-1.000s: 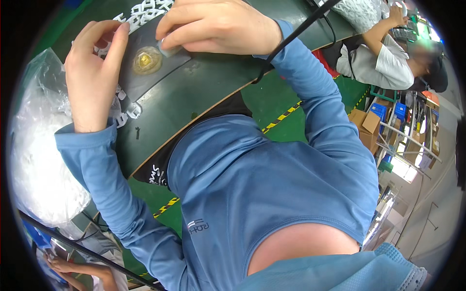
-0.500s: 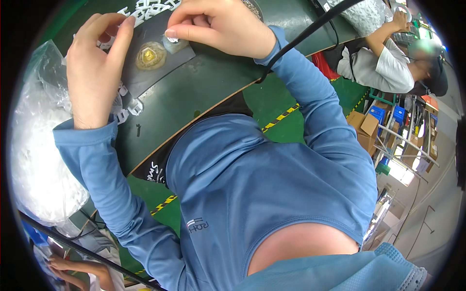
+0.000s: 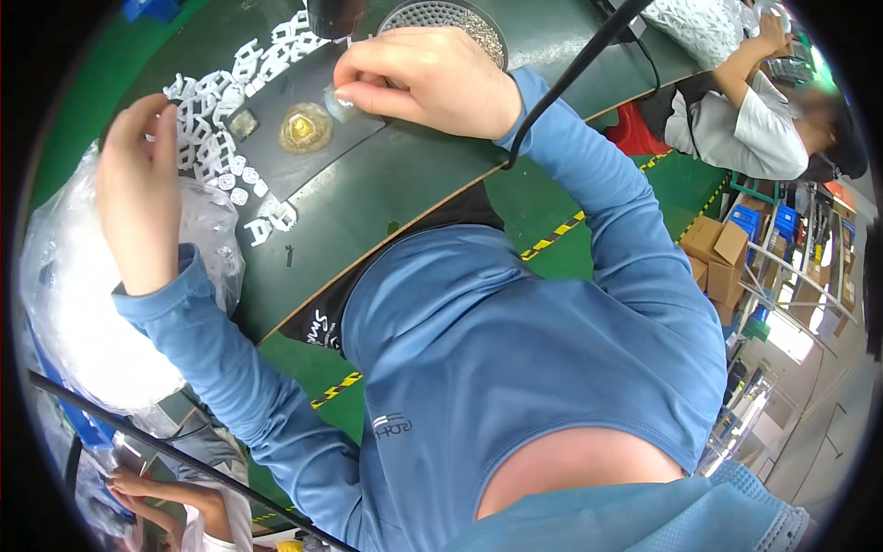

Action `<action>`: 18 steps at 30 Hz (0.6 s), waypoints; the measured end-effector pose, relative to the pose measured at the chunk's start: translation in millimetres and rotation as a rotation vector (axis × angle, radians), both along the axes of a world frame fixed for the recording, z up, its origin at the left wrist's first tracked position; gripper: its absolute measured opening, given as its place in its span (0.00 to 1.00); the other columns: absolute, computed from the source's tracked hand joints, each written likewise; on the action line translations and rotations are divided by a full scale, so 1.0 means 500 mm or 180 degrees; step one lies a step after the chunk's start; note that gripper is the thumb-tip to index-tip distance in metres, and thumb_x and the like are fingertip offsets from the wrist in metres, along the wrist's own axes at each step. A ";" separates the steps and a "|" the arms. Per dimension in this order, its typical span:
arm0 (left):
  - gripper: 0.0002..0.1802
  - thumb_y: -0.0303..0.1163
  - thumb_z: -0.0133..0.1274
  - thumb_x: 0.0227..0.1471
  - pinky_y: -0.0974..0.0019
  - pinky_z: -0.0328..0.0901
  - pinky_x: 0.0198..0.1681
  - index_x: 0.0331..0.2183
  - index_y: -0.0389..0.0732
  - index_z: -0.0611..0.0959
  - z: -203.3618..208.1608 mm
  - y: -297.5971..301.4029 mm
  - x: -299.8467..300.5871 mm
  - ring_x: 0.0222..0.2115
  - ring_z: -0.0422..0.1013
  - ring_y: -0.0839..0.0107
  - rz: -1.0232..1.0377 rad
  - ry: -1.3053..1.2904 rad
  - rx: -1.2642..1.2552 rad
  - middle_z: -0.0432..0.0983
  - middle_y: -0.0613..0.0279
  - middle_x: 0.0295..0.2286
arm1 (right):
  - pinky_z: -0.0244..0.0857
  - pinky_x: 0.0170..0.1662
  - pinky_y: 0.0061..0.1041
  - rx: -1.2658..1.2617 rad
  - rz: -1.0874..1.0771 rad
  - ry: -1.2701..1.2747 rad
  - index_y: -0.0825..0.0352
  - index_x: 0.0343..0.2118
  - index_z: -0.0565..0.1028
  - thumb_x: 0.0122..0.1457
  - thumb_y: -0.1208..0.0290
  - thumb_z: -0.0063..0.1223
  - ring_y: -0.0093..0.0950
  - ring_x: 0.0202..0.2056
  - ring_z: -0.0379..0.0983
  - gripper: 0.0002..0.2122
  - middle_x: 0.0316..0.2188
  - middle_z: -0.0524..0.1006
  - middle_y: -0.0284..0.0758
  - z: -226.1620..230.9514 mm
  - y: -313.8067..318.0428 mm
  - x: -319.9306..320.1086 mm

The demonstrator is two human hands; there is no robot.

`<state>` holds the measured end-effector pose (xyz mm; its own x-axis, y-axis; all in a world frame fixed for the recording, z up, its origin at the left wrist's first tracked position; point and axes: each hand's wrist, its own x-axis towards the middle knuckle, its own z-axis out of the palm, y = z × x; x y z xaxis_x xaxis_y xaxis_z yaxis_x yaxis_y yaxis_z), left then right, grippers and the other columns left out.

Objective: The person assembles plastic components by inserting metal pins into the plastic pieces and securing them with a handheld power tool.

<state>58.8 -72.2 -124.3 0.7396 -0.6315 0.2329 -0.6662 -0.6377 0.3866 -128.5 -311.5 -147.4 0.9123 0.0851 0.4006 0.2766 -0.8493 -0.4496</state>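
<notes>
My right hand (image 3: 428,83) is pinched over the dark mat (image 3: 317,175), thumb and forefinger closed on a small white piece (image 3: 344,101). A pale translucent lump (image 3: 340,112) lies under those fingertips. Beside it on the mat sits a round, clear amber holder (image 3: 306,127) with a yellow centre. Out to the left, my left hand (image 3: 138,198) is raised over the clear plastic bag (image 3: 101,322), near a pile of white plastic clips (image 3: 207,115). Its thumb and fingers curve toward each other but are blurred, so I cannot tell whether anything is between them.
A perforated round tray (image 3: 432,14) of small metal parts stands beyond my right hand, near a dark cylindrical tool (image 3: 336,17). Small white round pieces (image 3: 239,179) and loose clips (image 3: 271,221) lie left of the mat. A black cable (image 3: 579,74) crosses at right. Other people work on both sides.
My left hand has moved left and toward me, away from the mat, uncovering the clips and round pieces. My right hand stays at the translucent lump. The whole view has shifted slightly.
</notes>
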 end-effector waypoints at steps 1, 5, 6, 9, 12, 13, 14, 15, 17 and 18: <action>0.14 0.33 0.58 0.60 0.62 0.70 0.39 0.44 0.37 0.84 -0.002 0.000 0.007 0.32 0.76 0.62 -0.0004 -0.0022 0.0007 0.81 0.52 0.34 | 0.69 0.29 0.31 -0.0021 -0.0020 -0.0022 0.58 0.37 0.79 0.61 0.65 0.61 0.31 0.26 0.76 0.05 0.23 0.77 0.31 -0.003 0.001 -0.001; 0.13 0.33 0.56 0.61 0.55 0.70 0.43 0.43 0.34 0.82 -0.019 0.005 0.072 0.38 0.77 0.51 -0.0469 -0.0466 0.0291 0.81 0.47 0.37 | 0.69 0.30 0.33 -0.0062 0.0001 0.0031 0.58 0.36 0.78 0.62 0.65 0.60 0.32 0.26 0.75 0.05 0.23 0.76 0.32 -0.003 0.005 0.002; 0.13 0.32 0.55 0.61 0.53 0.70 0.43 0.43 0.33 0.82 -0.025 -0.006 0.094 0.40 0.77 0.48 -0.0571 -0.0582 0.0308 0.81 0.45 0.38 | 0.69 0.30 0.33 -0.0067 -0.0007 0.0022 0.58 0.36 0.78 0.62 0.65 0.60 0.32 0.26 0.75 0.05 0.23 0.76 0.32 -0.003 0.003 0.002; 0.13 0.31 0.56 0.60 0.56 0.70 0.43 0.43 0.32 0.81 -0.040 -0.012 0.130 0.39 0.76 0.51 -0.0618 -0.0614 0.0395 0.80 0.46 0.37 | 0.69 0.30 0.33 -0.0045 0.0012 -0.0056 0.58 0.36 0.78 0.62 0.65 0.59 0.33 0.26 0.75 0.05 0.23 0.76 0.32 -0.003 0.006 0.005; 0.13 0.29 0.57 0.59 0.59 0.70 0.43 0.44 0.32 0.81 -0.050 -0.019 0.160 0.37 0.77 0.54 -0.0802 -0.0275 0.0398 0.80 0.47 0.36 | 0.69 0.30 0.34 0.0007 0.0027 -0.0092 0.58 0.37 0.78 0.62 0.65 0.59 0.34 0.27 0.76 0.05 0.24 0.76 0.32 -0.006 0.003 0.006; 0.13 0.29 0.57 0.58 0.57 0.70 0.44 0.43 0.33 0.81 -0.050 -0.023 0.167 0.39 0.76 0.52 -0.0887 0.0056 0.0461 0.80 0.45 0.38 | 0.69 0.29 0.33 0.0035 0.0070 -0.0191 0.58 0.36 0.78 0.62 0.65 0.60 0.32 0.25 0.75 0.05 0.23 0.76 0.32 -0.010 0.000 0.009; 0.13 0.29 0.57 0.58 0.57 0.70 0.44 0.43 0.33 0.81 -0.051 -0.023 0.170 0.39 0.76 0.52 -0.0888 0.0040 0.0472 0.80 0.45 0.38 | 0.69 0.28 0.31 0.0064 0.0120 -0.0293 0.58 0.36 0.79 0.61 0.66 0.61 0.31 0.24 0.74 0.05 0.23 0.76 0.31 -0.012 -0.002 0.010; 0.12 0.28 0.57 0.58 0.58 0.70 0.43 0.42 0.33 0.81 -0.055 -0.027 0.167 0.37 0.76 0.53 -0.0882 0.0075 0.0320 0.80 0.47 0.36 | 0.69 0.28 0.31 0.0050 0.0101 -0.0299 0.58 0.36 0.79 0.61 0.66 0.61 0.31 0.24 0.74 0.05 0.23 0.76 0.31 -0.007 -0.002 0.006; 0.11 0.28 0.57 0.57 0.59 0.70 0.42 0.41 0.34 0.82 -0.055 -0.025 0.161 0.35 0.76 0.54 -0.0870 0.0090 0.0163 0.80 0.49 0.34 | 0.67 0.26 0.24 0.0494 -0.0034 0.0152 0.59 0.37 0.81 0.60 0.68 0.64 0.23 0.22 0.72 0.05 0.22 0.76 0.29 0.013 0.003 -0.001; 0.10 0.28 0.57 0.58 0.61 0.70 0.40 0.40 0.33 0.82 -0.029 -0.017 0.133 0.33 0.76 0.57 -0.0610 -0.0115 0.0030 0.79 0.51 0.32 | 0.67 0.26 0.24 0.0518 0.0034 0.0108 0.59 0.37 0.81 0.60 0.68 0.64 0.23 0.22 0.72 0.05 0.22 0.76 0.29 0.023 0.010 0.005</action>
<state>125.2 -80.6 -139.0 0.5969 -0.7622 0.2505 -0.7891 -0.5014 0.3548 -126.2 -306.7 -136.0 0.9250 0.0313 0.3788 0.2675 -0.7617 -0.5902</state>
